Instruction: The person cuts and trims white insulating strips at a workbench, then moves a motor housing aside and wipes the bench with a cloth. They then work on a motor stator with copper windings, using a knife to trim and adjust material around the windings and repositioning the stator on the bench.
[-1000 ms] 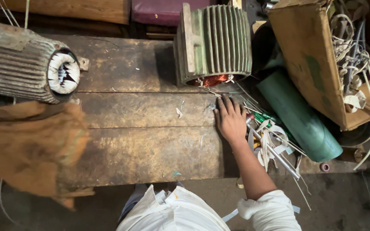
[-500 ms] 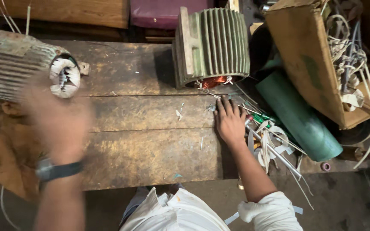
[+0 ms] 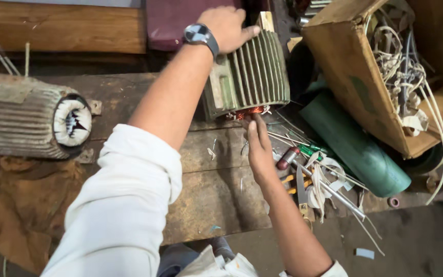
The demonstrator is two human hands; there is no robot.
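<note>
A green finned motor housing stands on a worn wooden bench, with copper windings showing at its lower end. My left hand, with a wristwatch on the wrist, rests on top of the housing and grips its upper edge. My right hand lies flat on the bench, fingers stretched toward the windings at the housing's base, touching or nearly touching them.
A second, grey ribbed motor body lies on its side at the left. Brown cloth covers the bench's left end. Screwdrivers and loose wires, a green roll and a cardboard box of cables crowd the right.
My left arm has swung across from the left side of the bench and landed on top of the green housing. My right hand has slid forward toward the housing's base.
</note>
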